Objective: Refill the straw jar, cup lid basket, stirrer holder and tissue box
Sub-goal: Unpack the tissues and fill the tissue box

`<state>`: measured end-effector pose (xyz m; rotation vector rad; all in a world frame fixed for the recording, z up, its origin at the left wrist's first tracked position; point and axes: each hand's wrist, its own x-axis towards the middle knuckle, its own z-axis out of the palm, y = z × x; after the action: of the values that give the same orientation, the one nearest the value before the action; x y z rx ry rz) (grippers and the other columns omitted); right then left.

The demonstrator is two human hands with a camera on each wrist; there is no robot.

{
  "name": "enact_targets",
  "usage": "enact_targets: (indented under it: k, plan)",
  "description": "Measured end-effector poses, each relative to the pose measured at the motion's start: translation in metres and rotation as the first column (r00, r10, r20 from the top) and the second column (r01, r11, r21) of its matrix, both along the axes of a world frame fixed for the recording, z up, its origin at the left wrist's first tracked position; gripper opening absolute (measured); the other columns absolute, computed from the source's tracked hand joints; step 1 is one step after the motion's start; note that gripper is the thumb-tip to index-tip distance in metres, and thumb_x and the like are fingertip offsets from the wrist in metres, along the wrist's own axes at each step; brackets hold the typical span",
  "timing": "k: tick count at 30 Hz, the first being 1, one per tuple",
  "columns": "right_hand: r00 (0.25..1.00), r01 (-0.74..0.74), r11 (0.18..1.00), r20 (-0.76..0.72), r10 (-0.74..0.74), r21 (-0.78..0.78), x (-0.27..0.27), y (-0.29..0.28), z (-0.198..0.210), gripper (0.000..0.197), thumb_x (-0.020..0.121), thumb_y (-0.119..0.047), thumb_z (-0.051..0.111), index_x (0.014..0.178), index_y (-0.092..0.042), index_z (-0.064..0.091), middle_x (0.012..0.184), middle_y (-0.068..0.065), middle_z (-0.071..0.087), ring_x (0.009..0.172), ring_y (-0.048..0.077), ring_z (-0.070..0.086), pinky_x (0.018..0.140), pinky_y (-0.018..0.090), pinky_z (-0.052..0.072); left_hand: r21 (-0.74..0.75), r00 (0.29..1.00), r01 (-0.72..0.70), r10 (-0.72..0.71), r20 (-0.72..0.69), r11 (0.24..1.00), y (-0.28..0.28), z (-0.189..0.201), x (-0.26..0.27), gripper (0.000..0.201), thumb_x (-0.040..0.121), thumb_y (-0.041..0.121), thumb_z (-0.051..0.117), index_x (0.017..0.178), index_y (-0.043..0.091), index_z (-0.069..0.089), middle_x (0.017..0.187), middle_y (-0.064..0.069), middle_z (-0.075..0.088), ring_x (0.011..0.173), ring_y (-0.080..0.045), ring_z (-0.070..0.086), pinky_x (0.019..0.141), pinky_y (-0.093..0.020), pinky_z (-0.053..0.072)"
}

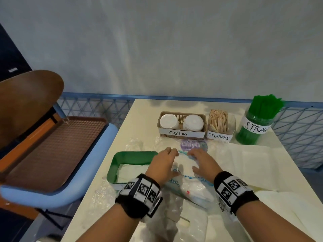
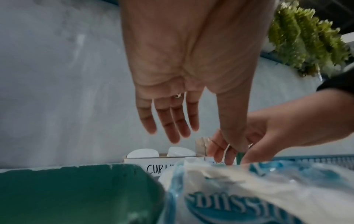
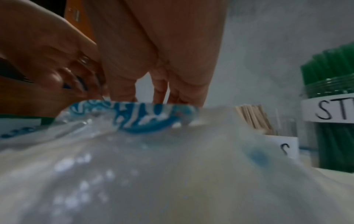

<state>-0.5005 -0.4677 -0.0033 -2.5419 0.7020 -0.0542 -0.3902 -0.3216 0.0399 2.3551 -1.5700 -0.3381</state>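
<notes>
A clear tissue pack with blue print lies on the table, its left side over the green tissue box. My left hand hovers over the pack's left end with its fingers straight. My right hand curls its fingers over the pack's far edge and pinches it. Behind them stand the cup lid basket with two lid stacks, the stirrer holder full of wooden sticks, and the straw jar full of green straws.
Crumpled clear wrappers lie by the green box, and a white plastic bag lies near the table's front edge. A brown tray rests on a blue chair to the left. A blue lattice rail and a wall stand behind the table.
</notes>
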Motion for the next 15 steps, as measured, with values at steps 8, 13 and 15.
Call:
enact_targets:
  k: [8, 13, 15]
  plan:
    - [0.966, -0.012, 0.999, -0.258, 0.021, 0.037, 0.020, 0.006, -0.015, 0.079, 0.078, -0.037, 0.071, 0.143, -0.015, 0.031, 0.142, 0.004, 0.045, 0.128, 0.020, 0.044, 0.108, 0.029, 0.034, 0.516, 0.982, 0.020, -0.115, 0.152, 0.856, -0.026, -0.033, 0.015, 0.119, 0.066, 0.042, 0.080, 0.148, 0.007, 0.001, 0.152, -0.011, 0.019, 0.136, -0.027, 0.034, 0.112, -0.060, 0.010]
    - [0.961, -0.025, 0.999, -0.276, 0.018, -0.021, 0.024, 0.009, -0.021, 0.071, 0.082, -0.029, 0.068, 0.141, -0.012, 0.032, 0.141, 0.008, 0.042, 0.129, 0.022, 0.041, 0.106, 0.027, 0.031, 0.493, 0.990, -0.019, -0.051, 0.128, 0.870, -0.023, -0.042, 0.016, 0.117, 0.069, 0.040, 0.078, 0.148, 0.002, 0.000, 0.150, -0.010, 0.026, 0.133, -0.025, 0.039, 0.113, -0.060, 0.005]
    - [0.967, -0.019, 0.999, -0.254, 0.011, -0.031, 0.025, 0.011, -0.023, 0.072, 0.081, -0.026, 0.069, 0.141, -0.012, 0.031, 0.141, 0.007, 0.042, 0.129, 0.022, 0.041, 0.106, 0.027, 0.031, 0.487, 0.993, -0.019, -0.040, 0.112, 0.873, -0.023, -0.043, 0.017, 0.117, 0.069, 0.040, 0.078, 0.148, 0.002, 0.000, 0.148, -0.010, 0.028, 0.132, -0.025, 0.040, 0.113, -0.059, 0.005]
